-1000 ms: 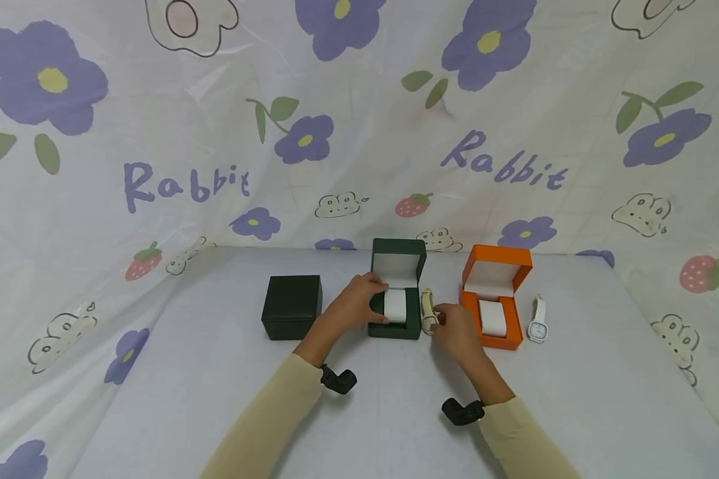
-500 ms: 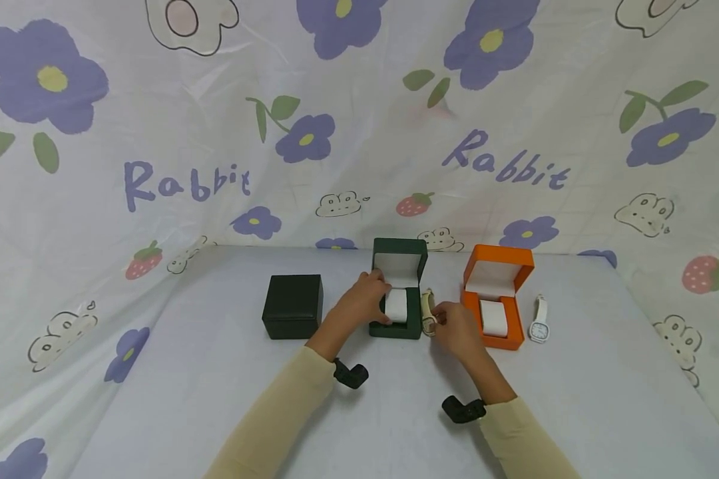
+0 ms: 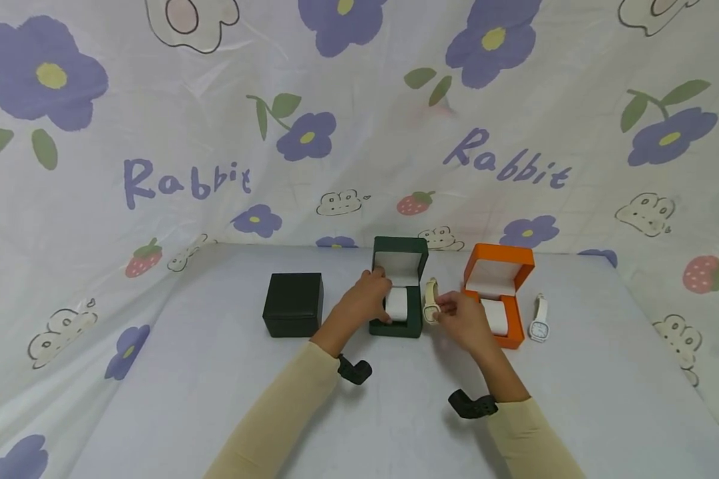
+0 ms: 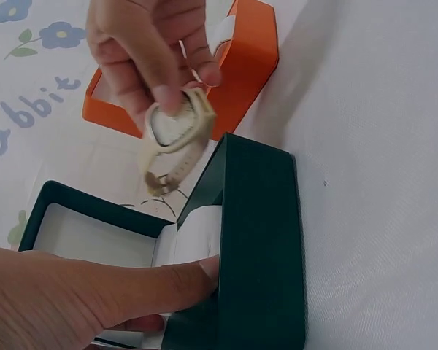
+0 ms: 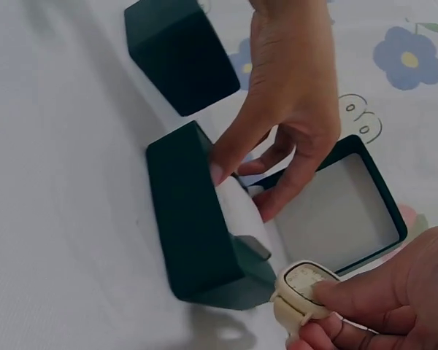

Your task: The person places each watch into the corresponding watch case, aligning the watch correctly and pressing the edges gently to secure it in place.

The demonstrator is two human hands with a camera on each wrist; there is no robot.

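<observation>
A cream wristwatch (image 3: 431, 311) hangs from my right hand (image 3: 464, 320), which pinches its case between thumb and fingers. In the left wrist view the watch (image 4: 177, 127) is raised beside the green box, its buckled strap pointing down. My left hand (image 3: 362, 298) reaches into the open dark green watch box (image 3: 415, 313). Its thumb and fingers hold the white watch cushion (image 3: 397, 304) from two sides, as the right wrist view shows with the cushion (image 5: 241, 211) partly hidden by the hand (image 5: 296, 109). The right hand (image 5: 394, 295) is near the cushion's free end.
An open orange watch box (image 3: 509, 326) with a white cushion stands right of my right hand. A white wristwatch (image 3: 539, 322) lies beyond it. Left of my left hand sits a closed dark green box (image 3: 292, 306). A printed cloth (image 3: 359, 133) hangs behind the table.
My right hand has lifted the cream watch off the table and slightly away from me. The left hand keeps its place in the green box; only its forearm shifted right.
</observation>
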